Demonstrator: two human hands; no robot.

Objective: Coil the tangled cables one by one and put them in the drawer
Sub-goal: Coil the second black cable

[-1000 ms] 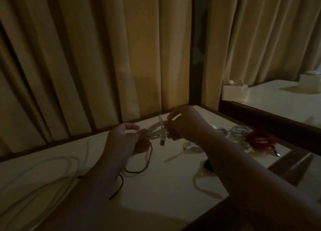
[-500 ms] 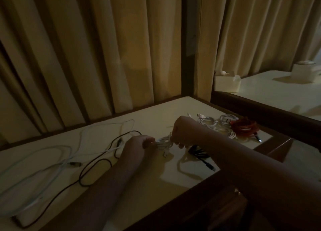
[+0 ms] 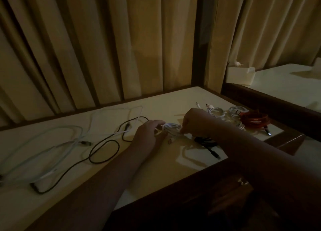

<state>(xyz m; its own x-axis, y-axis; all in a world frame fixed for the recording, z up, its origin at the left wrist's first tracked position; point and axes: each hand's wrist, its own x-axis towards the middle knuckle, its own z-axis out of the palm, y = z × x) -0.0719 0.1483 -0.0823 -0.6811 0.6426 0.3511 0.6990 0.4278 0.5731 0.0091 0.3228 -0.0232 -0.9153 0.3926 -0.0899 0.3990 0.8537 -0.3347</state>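
A small coiled white cable [image 3: 172,129] sits low over the pale tabletop [image 3: 156,168], held from both sides. My left hand [image 3: 149,137] grips its left end and my right hand [image 3: 196,122] pinches its right end. Its plug [image 3: 171,141] hangs just below the coil. To the left lie a loose black cable [image 3: 104,149] and a long pale green-white cable [image 3: 52,154], both uncoiled. A coiled black cable [image 3: 205,142] rests under my right wrist. Coiled white cables [image 3: 224,112] and a coiled red cable [image 3: 254,120] lie at the right end.
Beige curtains [image 3: 104,48] hang right behind the table. A dark wooden edge [image 3: 173,187] runs along the table's front, with a metal drawer pull [image 3: 243,182] below it. A mirror with a dark frame [image 3: 271,98] stands at the right, reflecting a white box [image 3: 241,75].
Both hands have lowered the white coil from in front of the curtain down to just above the tabletop. The view has tilted down, showing more of the loose cables.
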